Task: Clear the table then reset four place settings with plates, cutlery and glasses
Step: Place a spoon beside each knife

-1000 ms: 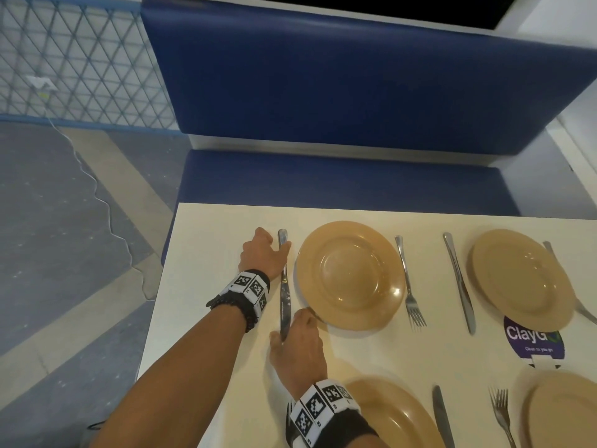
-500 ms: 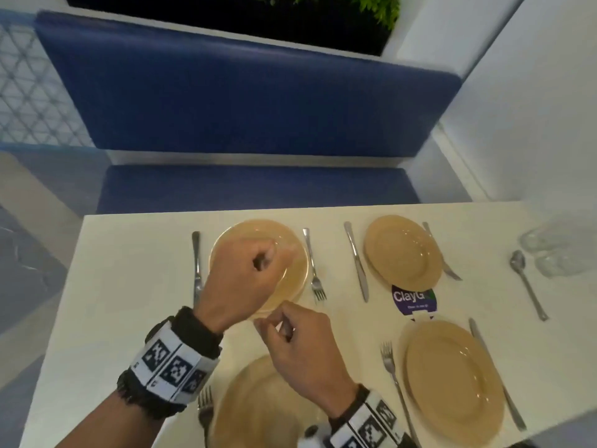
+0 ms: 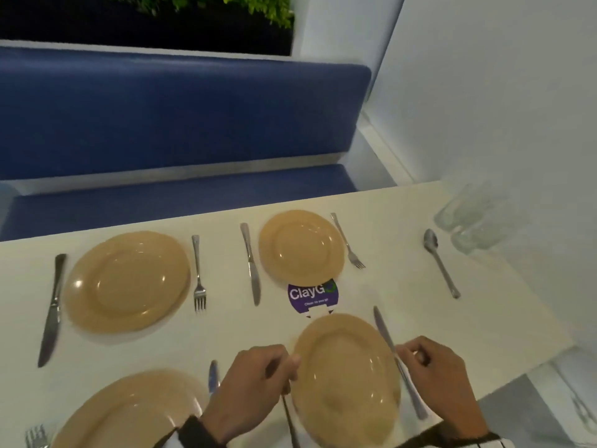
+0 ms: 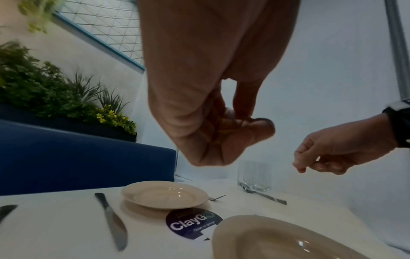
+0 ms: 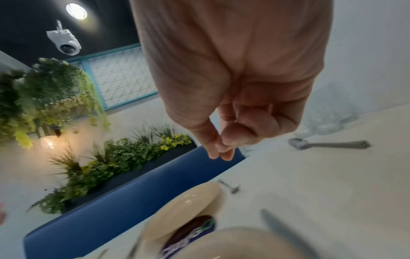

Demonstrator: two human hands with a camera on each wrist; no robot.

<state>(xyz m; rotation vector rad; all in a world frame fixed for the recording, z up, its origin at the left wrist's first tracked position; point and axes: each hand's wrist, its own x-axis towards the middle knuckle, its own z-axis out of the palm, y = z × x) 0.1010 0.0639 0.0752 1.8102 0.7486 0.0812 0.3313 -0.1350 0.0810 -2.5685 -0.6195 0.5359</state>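
— What's happening at the table (image 3: 420, 318)?
— Your left hand (image 3: 255, 386) and right hand (image 3: 442, 379) flank the near-right plate (image 3: 345, 376), both curled, empty. Glasses (image 3: 471, 218) cluster far right; knife (image 3: 384, 331) lies just beside that plate.

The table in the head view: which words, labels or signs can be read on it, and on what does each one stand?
"ClayG", then a green ring that may be an O: white letters on the round purple sticker on the table.
Small white line under it, same sticker: too blurred to read with certainty.
No other text can be read.
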